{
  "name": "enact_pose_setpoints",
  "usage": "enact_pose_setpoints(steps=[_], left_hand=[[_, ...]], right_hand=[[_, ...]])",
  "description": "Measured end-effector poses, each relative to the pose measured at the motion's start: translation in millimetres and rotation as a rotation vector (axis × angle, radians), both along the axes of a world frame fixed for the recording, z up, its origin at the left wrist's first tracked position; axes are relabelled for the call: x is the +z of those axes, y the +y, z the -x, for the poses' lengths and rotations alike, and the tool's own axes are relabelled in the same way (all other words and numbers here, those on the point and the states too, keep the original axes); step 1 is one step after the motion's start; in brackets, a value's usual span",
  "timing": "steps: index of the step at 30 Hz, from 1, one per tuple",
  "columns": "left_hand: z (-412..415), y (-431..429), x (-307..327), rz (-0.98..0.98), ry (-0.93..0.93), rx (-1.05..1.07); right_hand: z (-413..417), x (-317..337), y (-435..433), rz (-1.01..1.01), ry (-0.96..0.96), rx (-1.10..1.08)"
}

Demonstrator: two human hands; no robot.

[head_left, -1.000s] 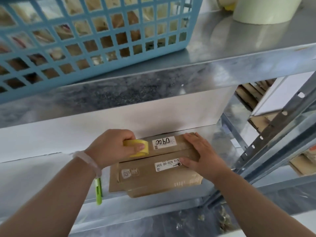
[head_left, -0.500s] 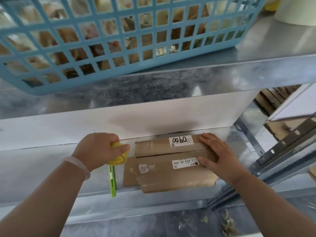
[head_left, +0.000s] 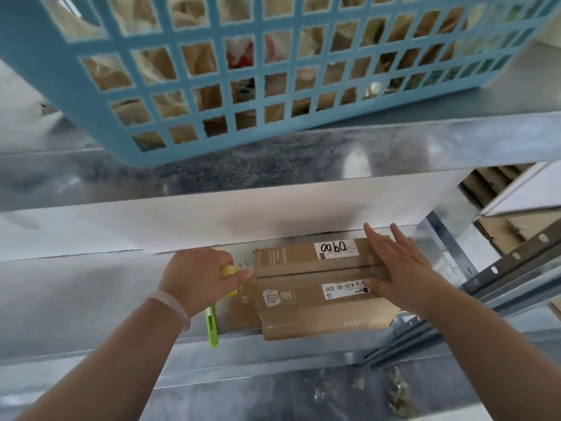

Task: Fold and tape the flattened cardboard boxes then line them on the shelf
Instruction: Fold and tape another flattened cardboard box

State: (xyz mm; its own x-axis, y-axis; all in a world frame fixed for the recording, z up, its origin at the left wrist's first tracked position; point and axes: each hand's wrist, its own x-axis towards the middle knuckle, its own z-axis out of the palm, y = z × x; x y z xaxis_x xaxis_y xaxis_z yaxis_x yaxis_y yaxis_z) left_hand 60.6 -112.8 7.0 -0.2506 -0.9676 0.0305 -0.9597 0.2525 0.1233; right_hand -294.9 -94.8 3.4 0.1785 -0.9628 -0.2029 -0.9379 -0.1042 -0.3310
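The left hand (head_left: 200,278) curls around a yellow roll of tape (head_left: 229,271), thumb and fingers closed on it, at the left end of a shallow brown cardboard box (head_left: 303,311); a pale translucent bracelet (head_left: 171,305) circles its wrist. The right hand (head_left: 403,268) lies spread on the box's right end, fingers straight and pointing away from the person, palm down over the seam where two flaps meet. The box rests on the grey metal shelf (head_left: 91,299), near its front edge, with a white board (head_left: 182,226) behind it; two white stickers show on its top, a handwritten label (head_left: 334,248) on the far flap and a printed label (head_left: 346,289) on the near flap, touching the right thumb. A green utility knife (head_left: 212,326) lies on the shelf just beside the box's left side, below the left wrist. Above, on the upper metal shelf (head_left: 425,147), stands a blue plastic lattice basket (head_left: 273,71), brownish and white contents visible through its holes; stacked cardboard sheets (head_left: 485,183) show at the far right.
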Motion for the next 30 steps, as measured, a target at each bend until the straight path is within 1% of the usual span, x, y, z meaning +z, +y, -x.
enact_pose_setpoints(steps=[2, 4, 7, 11, 17, 19, 23, 27, 30], left_hand=[[0, -1, -1, 0.005, 0.003, -0.009], [0, -1, 0, 0.007, 0.019, -0.013], [1, -3, 3, 0.001, 0.052, -0.004], [1, -4, 3, 0.005, 0.055, 0.004], [-2, -5, -1, 0.038, 0.050, 0.018], [-2, -6, -3, 0.027, 0.043, 0.019], [-4, -7, -14, 0.007, 0.030, 0.021], [-2, -4, -21, -0.007, -0.007, 0.046], [0, -5, -23, -0.040, -0.036, 0.062]], right_hand=[[-8, -2, -3, 0.019, -0.053, 0.076], [-18, -9, -2, 0.051, -0.053, 0.108], [-30, -19, 4, 0.132, -0.016, 0.029], [-34, -22, 6, 0.189, 0.016, 0.023], [-36, -23, 8, 0.191, 0.017, 0.001], [-36, -23, 9, 0.205, 0.047, 0.029], [-40, -20, 10, 0.189, 0.166, 0.090], [-39, -23, 12, 0.187, 0.220, 0.109], [-36, -27, 13, 0.145, 0.292, 0.131]])
